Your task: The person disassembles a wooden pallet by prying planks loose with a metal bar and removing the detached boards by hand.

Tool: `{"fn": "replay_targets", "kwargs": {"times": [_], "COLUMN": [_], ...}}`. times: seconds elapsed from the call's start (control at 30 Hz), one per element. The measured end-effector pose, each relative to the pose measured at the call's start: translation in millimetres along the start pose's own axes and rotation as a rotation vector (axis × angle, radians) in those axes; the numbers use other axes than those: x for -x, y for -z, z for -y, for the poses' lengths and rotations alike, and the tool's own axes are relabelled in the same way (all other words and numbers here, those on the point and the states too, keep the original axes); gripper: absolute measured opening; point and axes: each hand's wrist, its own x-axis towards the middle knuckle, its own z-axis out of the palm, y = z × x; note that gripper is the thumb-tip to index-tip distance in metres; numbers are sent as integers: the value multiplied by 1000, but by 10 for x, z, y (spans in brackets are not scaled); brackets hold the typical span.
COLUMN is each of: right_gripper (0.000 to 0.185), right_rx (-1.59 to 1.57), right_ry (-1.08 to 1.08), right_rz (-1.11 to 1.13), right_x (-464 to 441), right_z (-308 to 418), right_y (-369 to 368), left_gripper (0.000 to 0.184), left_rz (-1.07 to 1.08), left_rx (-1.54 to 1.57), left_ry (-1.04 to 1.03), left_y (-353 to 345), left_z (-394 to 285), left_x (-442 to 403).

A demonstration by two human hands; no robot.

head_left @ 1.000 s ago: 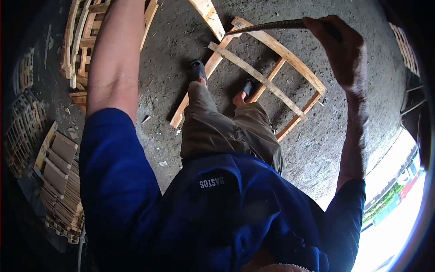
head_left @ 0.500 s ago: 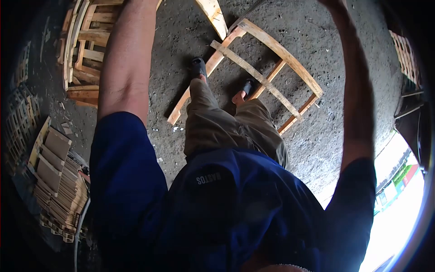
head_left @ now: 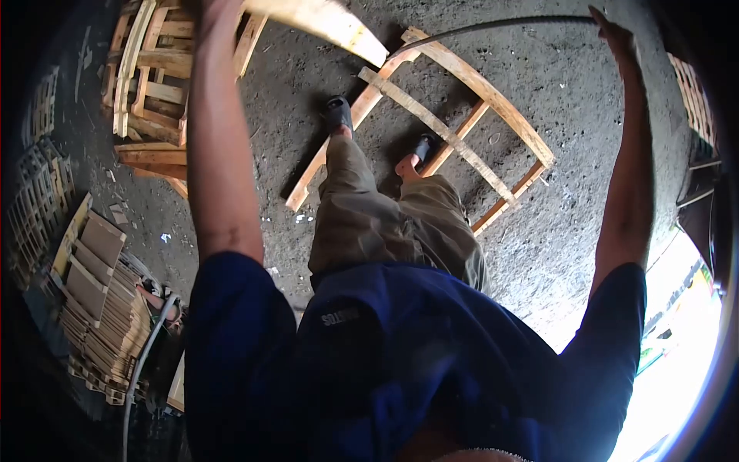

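Observation:
My left hand (head_left: 219,9) is at the top edge, blurred and partly cut off, so its fingers do not show clearly. Beside it a pale wooden board (head_left: 319,25) slants down from the top edge, also blurred; whether the hand grips it is hidden. On the far right my right hand (head_left: 617,38) is raised, one finger pointing up. A dark hose (head_left: 493,23) arches across to this hand and appears held there. Beneath, a wooden pallet frame (head_left: 454,71) lies on the ground, and my feet stand within its outline.
Wooden pallets (head_left: 158,92) are stacked at upper left. Flat brown sheets (head_left: 108,323) lie piled at lower left, near a grey pipe (head_left: 146,350). Another pallet (head_left: 689,96) stands at the right edge. Bright daylight enters at lower right over the rough dirt floor (head_left: 539,231).
My right hand has come lower and outward into view, and the hose now stretches across to it. My left arm has shifted; the pale board has swung, showing more of its length.

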Motion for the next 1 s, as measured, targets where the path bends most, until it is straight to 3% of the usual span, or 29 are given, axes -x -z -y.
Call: {"fn": "replay_targets", "kwargs": {"times": [0.03, 0.07, 0.1, 0.17, 0.2, 0.27, 0.3, 0.37, 0.4, 0.43, 0.5, 0.57, 0.67, 0.73, 0.77, 0.8, 0.87, 0.9, 0.93, 0.97, 1.0], "right_gripper": [63, 65, 68, 70, 70, 80, 78, 77, 79, 80, 79, 76, 66, 58, 57, 59, 58, 55, 56, 56, 57], "right_rx": [-22, -58, -92, -55, -56, -50, -42, -104, -116, -109, -104, -192, -275, -321, -343, -324, -299, -194, -200, -204, -190], "right_ry": [-7, -60, -114, -381, -384, -594, -626, -529, -599, -647, -765, -777, -679, -482, -686, -585, -346, -270, -204, -137, -95], "right_rz": [-9, 29, 66, -4, -7, 54, 73, -70, -83, -74, -51, -30, -59, -141, -97, -103, -61, 29, 35, 41, 43], "right_x": [136, 455, 776, 1037, 1133, 1360, 1440, 1673, 1756, 1862, 2145, 2557, 3029, 3235, 3262, 3268, 3177, 3104, 3046, 3003, 2950], "right_z": [-175, 17, 198, 116, 85, 17, -34, -137, -233, -357, -487, -223, -286, 4, 462, 602, 1101, 1285, 1462, 1626, 1756], "right_y": [40, 179, 317, 343, 367, 392, 395, 288, 252, 270, 281, 372, 190, 165, 279, 280, 396, 471, 482, 477, 464], "left_gripper": [69, 105, 101, 89, 80, 67, 60, 53, 48, 42, 38, 38, 48, 54, 56, 56, 69, 74, 78, 98, 95], "left_rz": [13, 86, -81, 23, 38, -14, -84, -103, -113, -130, -86, -101, -71, -55, -120, -225, -174, -269, -158, -115, -21], "left_rx": [-120, -172, -138, -126, 3, 10, 33, -9, 22, -3, 78, 167, 124, 78, 142, 182, 105, 50, -97, -131, -218], "left_ry": [9, 13, 21, 136, 123, 182, 111, 184, 228, 98, 52, 41, 461, 306, 283, 200, 278, 157, 201, 197, 176], "left_y": [120, 77, 98, 313, 400, 448, 438, 366, 295, 184, 96, 155, 308, 336, 386, 452, 436, 396, 467, 392, 328], "left_z": [260, 903, 1248, 2020, 2365, 2865, 2981, 3396, 3631, 4037, 4216, 3920, 3499, 3502, 3175, 2677, 2187, 1845, 1399, 1189, 1010], "left_x": [67, -123, 104, 532, 846, 1528, 1927, 2748, 3203, 3755, 4540, 4585, 3989, 3516, 3232, 2971, 2369, 2074, 1782, 1479, 1134]}}
